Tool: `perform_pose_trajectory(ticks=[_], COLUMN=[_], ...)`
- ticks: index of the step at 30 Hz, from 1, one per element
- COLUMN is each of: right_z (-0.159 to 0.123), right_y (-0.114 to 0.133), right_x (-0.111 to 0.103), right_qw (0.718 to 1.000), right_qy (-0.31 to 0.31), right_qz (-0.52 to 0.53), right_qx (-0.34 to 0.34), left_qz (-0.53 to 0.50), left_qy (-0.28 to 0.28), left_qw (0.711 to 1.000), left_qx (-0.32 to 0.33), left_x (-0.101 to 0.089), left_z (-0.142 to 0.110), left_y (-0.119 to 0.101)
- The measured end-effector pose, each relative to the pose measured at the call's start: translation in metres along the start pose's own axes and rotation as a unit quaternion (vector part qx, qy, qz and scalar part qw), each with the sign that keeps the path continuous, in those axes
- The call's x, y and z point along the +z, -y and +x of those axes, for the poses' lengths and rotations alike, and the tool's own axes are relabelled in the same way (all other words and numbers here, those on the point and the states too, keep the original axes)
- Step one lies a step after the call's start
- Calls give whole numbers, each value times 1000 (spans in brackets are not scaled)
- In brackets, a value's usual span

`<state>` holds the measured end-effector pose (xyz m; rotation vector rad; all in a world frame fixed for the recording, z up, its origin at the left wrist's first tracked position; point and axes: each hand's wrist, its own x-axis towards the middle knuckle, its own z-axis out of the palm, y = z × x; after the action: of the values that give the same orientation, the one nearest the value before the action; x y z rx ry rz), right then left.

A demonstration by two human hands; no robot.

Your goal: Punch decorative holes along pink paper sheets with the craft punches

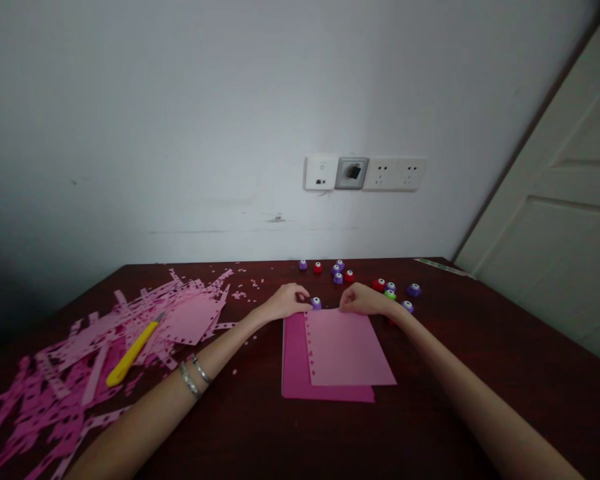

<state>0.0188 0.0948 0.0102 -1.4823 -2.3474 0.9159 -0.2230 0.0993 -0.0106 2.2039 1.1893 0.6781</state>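
Note:
A light pink sheet of paper (350, 350) lies over darker pink paper (295, 367), with a row of small punched holes down its left side. At its top left corner, my left hand (284, 302) has its thumb on the paper and its fingers curled above. My right hand (363, 299) pinches the top edge farther right. Between the hands, at that edge, sits a small purple craft punch (316, 303) with a round white button. Whether the paper is inside its slot I cannot tell.
Several small purple, red and green punches (349, 275) stand toward the back of the dark table (220, 427). On the left, punched pink strips and scraps (95, 333) are heaped, with a yellow craft knife (134, 352) on top. Tiny paper cutouts (239, 295) are scattered nearby. A wall (205, 133) rises behind.

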Motion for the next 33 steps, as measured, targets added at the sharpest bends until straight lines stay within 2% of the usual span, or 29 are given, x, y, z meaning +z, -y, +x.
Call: perform_pose_trajectory(ticks=[7,13,19,26,33], right_z=[4,3,3,4,6], right_y=[-8,-7,-6,-9,-11], right_x=[1,1,1,2,2], right_qw=[1000,1000,999,999,999], right_qy=[1,0,5,3,0], right_qz=[18,30,37,34,37], right_qx=[-6,-6,-1,-8,-15], left_qz=[27,53,32,-56,-73], left_qy=[69,79,109,132,152], left_qw=[996,994,991,990,986], left_qx=[42,62,71,-10,-6], left_x=[-3,-6,-15,-31,-27], left_z=[15,15,11,8,7], left_y=[-4,2,0,4,18])
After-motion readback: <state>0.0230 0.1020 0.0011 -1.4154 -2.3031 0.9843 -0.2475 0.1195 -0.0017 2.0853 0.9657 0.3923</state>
